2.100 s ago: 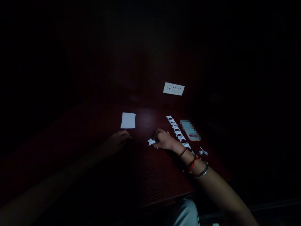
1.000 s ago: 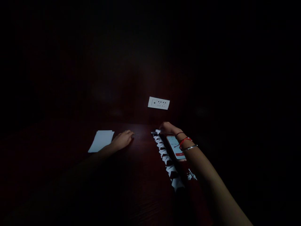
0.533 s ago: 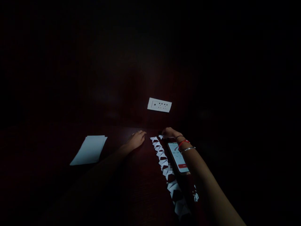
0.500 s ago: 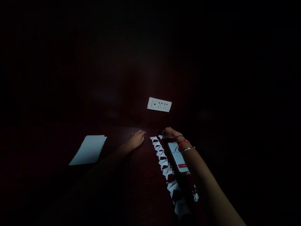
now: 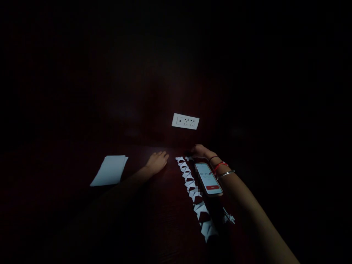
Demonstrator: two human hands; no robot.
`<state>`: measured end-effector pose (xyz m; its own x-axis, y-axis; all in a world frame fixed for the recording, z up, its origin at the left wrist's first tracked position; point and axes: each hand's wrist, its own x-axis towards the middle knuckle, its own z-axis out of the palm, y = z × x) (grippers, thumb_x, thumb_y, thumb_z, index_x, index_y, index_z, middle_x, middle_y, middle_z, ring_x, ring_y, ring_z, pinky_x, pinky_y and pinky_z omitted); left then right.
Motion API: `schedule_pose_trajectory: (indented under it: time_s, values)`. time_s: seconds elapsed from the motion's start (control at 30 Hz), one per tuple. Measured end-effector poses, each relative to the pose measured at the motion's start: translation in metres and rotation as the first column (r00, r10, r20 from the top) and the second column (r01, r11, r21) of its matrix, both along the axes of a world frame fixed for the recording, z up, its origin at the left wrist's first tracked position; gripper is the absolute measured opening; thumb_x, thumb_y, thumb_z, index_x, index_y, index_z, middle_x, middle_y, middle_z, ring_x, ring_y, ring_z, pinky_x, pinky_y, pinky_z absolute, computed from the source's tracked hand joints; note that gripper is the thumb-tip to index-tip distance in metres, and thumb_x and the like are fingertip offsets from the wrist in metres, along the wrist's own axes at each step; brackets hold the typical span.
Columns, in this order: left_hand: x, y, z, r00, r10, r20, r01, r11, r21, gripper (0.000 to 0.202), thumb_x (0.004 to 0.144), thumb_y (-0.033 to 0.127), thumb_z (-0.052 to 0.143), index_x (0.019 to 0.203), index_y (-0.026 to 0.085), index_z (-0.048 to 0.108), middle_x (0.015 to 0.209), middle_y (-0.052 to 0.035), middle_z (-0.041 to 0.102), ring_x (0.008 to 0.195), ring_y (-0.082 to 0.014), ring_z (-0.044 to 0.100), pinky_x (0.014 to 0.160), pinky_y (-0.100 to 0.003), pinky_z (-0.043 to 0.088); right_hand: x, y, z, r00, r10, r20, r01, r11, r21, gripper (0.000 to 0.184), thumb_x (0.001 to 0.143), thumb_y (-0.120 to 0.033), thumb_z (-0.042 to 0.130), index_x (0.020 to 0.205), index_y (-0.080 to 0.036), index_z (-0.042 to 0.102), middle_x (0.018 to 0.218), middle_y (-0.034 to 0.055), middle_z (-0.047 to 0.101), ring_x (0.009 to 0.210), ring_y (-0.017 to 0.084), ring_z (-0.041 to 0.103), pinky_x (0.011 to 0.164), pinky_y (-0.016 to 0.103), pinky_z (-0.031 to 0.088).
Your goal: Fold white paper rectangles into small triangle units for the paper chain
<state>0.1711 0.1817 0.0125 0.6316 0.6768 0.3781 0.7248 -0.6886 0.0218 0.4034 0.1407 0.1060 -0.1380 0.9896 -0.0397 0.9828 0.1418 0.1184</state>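
My left hand lies flat on the dark table with its fingers stretched out, holding nothing. To its right runs a long row of folded white paper pieces, set one behind another toward me. At the far end, my right hand is beside a single folded paper piece that sits next to the row. Its fingers bend down into shadow, so their grip does not show. Below the right wrist lies a phone with a lit timer screen.
A small stack of white paper sheets rests left of my left hand. Some thin white scraps or cord lie near my right forearm. A white socket plate is on the dark wall ahead. Deep shadow hides the surroundings.
My right hand has shifted slightly right and away from the single paper piece, uncovering more of the phone. My left hand stays on the table. The view has turned a little.
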Motion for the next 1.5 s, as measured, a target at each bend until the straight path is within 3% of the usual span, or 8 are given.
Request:
schedule_pose_trajectory:
  time_s: [0.13, 0.23, 0.4, 0.57, 0.73, 0.93, 1.17, 1.5]
  values:
    - [-0.044, -0.007, 0.014, 0.999, -0.014, -0.029, 0.014, 1.000, -0.023, 0.024, 0.082, 0.021, 0.050, 0.105, 0.014, 0.055, 0.114, -0.0125, 0.051, 0.105, -0.0270, 0.048, 0.088, -0.043, 0.037, -0.030, -0.032, 0.024, 0.991, 0.116, -0.062, -0.115, 0.993, 0.014, 0.023, 0.084, -0.028, 0.050, 0.102, -0.015, 0.057, 0.106, 0.0071, 0.057, 0.095, 0.018, 0.054, 0.082, 0.033, 0.044]
    - [-0.094, -0.013, 0.024, 0.999, -0.051, -0.013, 0.051, 0.998, -0.046, 0.031, 0.081, 0.021, 0.044, 0.110, 0.018, 0.054, 0.112, -0.0086, 0.052, 0.102, -0.0231, 0.050, 0.087, -0.035, 0.039, -0.075, -0.060, 0.021, 0.972, 0.193, -0.132, -0.192, 0.981, 0.022, 0.022, 0.079, -0.026, 0.054, 0.097, -0.017, 0.062, 0.099, 0.0053, 0.063, 0.091, 0.016, 0.057, 0.077, 0.022, 0.041]
    - [-0.178, -0.044, 0.013, 0.997, -0.007, 0.077, 0.012, 0.998, -0.068, 0.035, 0.084, 0.031, 0.034, 0.112, 0.018, 0.051, 0.112, -0.0065, 0.050, 0.102, -0.0201, 0.049, 0.090, -0.032, 0.037, -0.174, -0.093, -0.019, 0.955, 0.200, -0.220, -0.212, 0.977, -0.034, 0.018, 0.072, -0.031, 0.060, 0.086, -0.020, 0.066, 0.085, 0.0036, 0.067, 0.079, 0.016, 0.061, 0.066, 0.020, 0.043]
    - [-0.223, -0.079, -0.012, 0.987, 0.098, 0.124, -0.089, 0.993, -0.071, 0.038, 0.085, 0.035, 0.034, 0.116, 0.019, 0.046, 0.118, -0.0068, 0.045, 0.106, -0.0203, 0.046, 0.091, -0.033, 0.036, -0.250, -0.097, -0.056, 0.938, 0.134, -0.320, -0.116, 0.990, 0.074, 0.041, 0.077, -0.040, 0.052, 0.112, -0.018, 0.053, 0.112, 0.0109, 0.054, 0.098, 0.021, 0.053, 0.076, 0.028, 0.043]
    - [-0.226, -0.091, -0.020, 0.973, 0.200, 0.117, -0.193, 0.979, -0.064, 0.039, 0.086, 0.036, 0.034, 0.117, 0.017, 0.046, 0.118, -0.0105, 0.047, 0.106, -0.0252, 0.046, 0.087, -0.040, 0.037, -0.275, -0.099, -0.075, 0.920, 0.093, -0.381, -0.018, 0.980, 0.197, 0.039, 0.082, -0.037, 0.044, 0.117, -0.019, 0.048, 0.116, 0.0121, 0.048, 0.109, 0.025, 0.042, 0.087, 0.040, 0.036]
    - [-0.222, -0.097, -0.020, 0.970, 0.213, 0.121, -0.207, 0.977, -0.057, 0.037, 0.086, 0.036, 0.038, 0.118, 0.018, 0.044, 0.120, -0.0089, 0.049, 0.111, -0.0246, 0.043, 0.089, -0.038, 0.035, -0.271, -0.107, -0.085, 0.908, 0.116, -0.403, -0.018, 0.971, 0.240, 0.034, 0.084, -0.035, 0.043, 0.114, -0.023, 0.051, 0.110, 0.0085, 0.052, 0.104, 0.023, 0.045, 0.086, 0.038, 0.037]
    - [-0.221, -0.104, -0.018, 0.964, 0.230, 0.132, -0.222, 0.972, -0.072, 0.034, 0.086, 0.030, 0.039, 0.117, 0.017, 0.044, 0.121, -0.0085, 0.050, 0.113, -0.0230, 0.043, 0.090, -0.035, 0.034, -0.268, -0.106, -0.088, 0.889, 0.130, -0.439, -0.007, 0.962, 0.272, 0.036, 0.084, -0.032, 0.043, 0.118, -0.020, 0.048, 0.113, 0.0091, 0.051, 0.106, 0.021, 0.045, 0.088, 0.033, 0.037]
    - [-0.217, -0.107, -0.017, 0.959, 0.244, 0.148, -0.234, 0.969, -0.078, 0.038, 0.086, 0.027, 0.039, 0.122, 0.017, 0.039, 0.124, -0.0076, 0.046, 0.112, -0.0221, 0.042, 0.092, -0.034, 0.032, -0.270, -0.071, -0.089, 0.869, 0.267, -0.417, -0.140, 0.940, 0.312, 0.033, 0.087, -0.025, 0.042, 0.118, -0.019, 0.049, 0.120, 0.0073, 0.051, 0.109, 0.018, 0.043, 0.092, 0.029, 0.033]
